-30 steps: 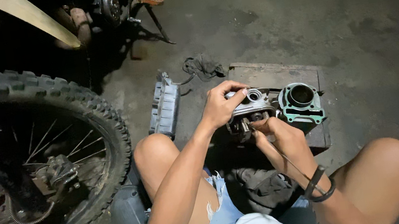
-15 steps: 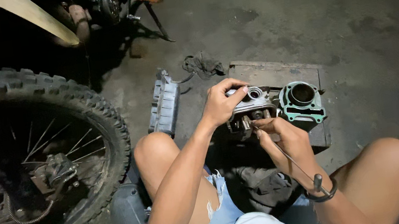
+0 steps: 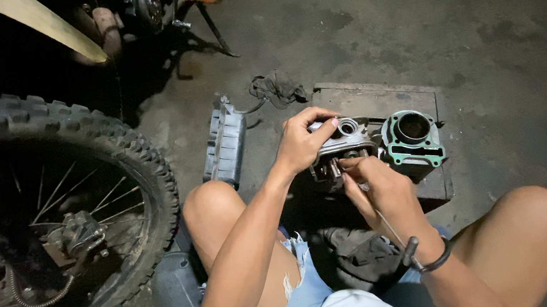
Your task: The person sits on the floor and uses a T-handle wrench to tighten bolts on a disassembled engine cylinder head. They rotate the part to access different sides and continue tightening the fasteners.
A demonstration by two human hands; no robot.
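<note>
Seen from my head as I sit on the concrete floor (image 3: 487, 35). At far left stands the knobby motorcycle wheel (image 3: 61, 228), spokes and brake caliper visible. A flat wooden board (image 3: 381, 98) lies ahead of my knees; just left of it rests a grey ribbed engine cover (image 3: 223, 143). On the board's right part stands the engine cylinder (image 3: 412, 140), bore upward, a green gasket on its rim. Just left of it, touching or nearly so, sits the metal cylinder head (image 3: 345, 146). My left hand (image 3: 301, 143) is clamped over its top. My right hand (image 3: 381, 188) pinches a thin rod-like tool (image 3: 392, 229) whose tip meets the head's near face; a black loop hangs at that wrist.
</note>
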